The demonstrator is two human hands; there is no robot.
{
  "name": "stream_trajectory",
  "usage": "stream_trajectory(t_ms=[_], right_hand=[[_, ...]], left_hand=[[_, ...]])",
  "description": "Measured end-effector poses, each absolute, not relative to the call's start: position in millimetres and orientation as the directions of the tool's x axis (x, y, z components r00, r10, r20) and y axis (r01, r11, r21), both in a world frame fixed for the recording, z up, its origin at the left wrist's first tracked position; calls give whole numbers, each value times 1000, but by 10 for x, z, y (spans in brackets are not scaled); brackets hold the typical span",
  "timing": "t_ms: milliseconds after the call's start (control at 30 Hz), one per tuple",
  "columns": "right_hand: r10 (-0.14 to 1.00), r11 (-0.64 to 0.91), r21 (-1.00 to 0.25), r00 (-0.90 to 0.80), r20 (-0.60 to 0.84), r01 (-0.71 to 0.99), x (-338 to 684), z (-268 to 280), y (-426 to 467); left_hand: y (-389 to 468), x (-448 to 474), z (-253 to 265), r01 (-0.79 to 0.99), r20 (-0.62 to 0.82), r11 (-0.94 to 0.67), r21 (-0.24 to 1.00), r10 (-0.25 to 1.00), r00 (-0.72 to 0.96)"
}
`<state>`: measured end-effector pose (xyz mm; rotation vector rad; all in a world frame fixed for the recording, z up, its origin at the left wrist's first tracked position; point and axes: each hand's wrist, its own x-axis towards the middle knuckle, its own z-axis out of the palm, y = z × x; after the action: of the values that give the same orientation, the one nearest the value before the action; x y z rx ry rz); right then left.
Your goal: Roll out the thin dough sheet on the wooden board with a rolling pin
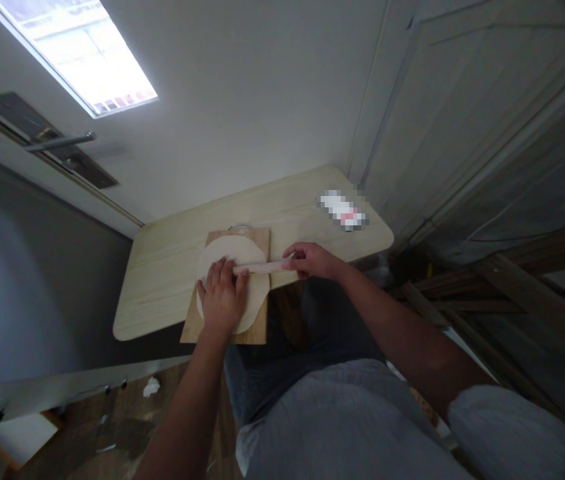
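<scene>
A round, flat sheet of dough lies over a wooden cutting board. Across the dough runs a pale rolling pin, its right end reaching past the board. My left hand rests palm down on the left part of the dough, fingers spread. Its thumb and fingertips are beside the pin's left end; whether they touch the pin I cannot tell. My right hand is closed round the pin's right end.
Under the board stands a light wooden table against a pale door with a metal handle. A blurred-out white and pink object lies on the table's right side. Wooden beams are at the right. Crumpled white paper lies on the floor.
</scene>
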<state>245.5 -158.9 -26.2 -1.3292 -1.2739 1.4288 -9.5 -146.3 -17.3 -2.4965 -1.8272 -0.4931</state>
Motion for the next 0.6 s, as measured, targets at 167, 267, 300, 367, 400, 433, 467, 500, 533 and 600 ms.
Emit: stream_trajectory(t_ms=[167, 267, 300, 367, 400, 433, 467, 500, 533, 600], right_hand=[[971, -179, -980, -148, -189, 82, 2492, -287, -1560], [967, -240, -970, -93, -237, -24, 2532, -287, -1535], [965, -256, -964, -74, -251, -66, 2546, -286, -1530], [960, -279, -950, -38, -277, -140, 2567, -282, -1523], [958, -287, -943, -23, -287, -167, 2573, -281, -1522], [956, -290, -938, -8, -294, -188, 2576, -281, -1522], [955, -290, -936, 6, -297, -200, 2575, -282, -1523], [955, -287, -935, 17, -297, -207, 2572, -283, -1525], [955, -284, -936, 23, -295, -209, 2567, -284, -1527], [956, -282, -937, 25, -293, -206, 2557, -284, -1532]], left_hand=[[-1476, -91, -138, 924, 293, -316, 217, 924, 247], [-1659, -34, -111, 926, 338, -297, 231, 917, 210], [-1740, -8, -110, 926, 351, -296, 232, 914, 204], [-1903, 42, -126, 926, 356, -302, 227, 911, 210], [-1973, 61, -142, 924, 345, -314, 217, 910, 228], [-2030, 72, -161, 921, 324, -333, 201, 910, 258], [-2071, 73, -181, 917, 295, -355, 182, 909, 293], [-2097, 64, -199, 913, 265, -374, 164, 908, 325], [-2109, 43, -212, 909, 237, -390, 147, 906, 350], [-2103, -29, -224, 902, 194, -413, 127, 902, 386]])
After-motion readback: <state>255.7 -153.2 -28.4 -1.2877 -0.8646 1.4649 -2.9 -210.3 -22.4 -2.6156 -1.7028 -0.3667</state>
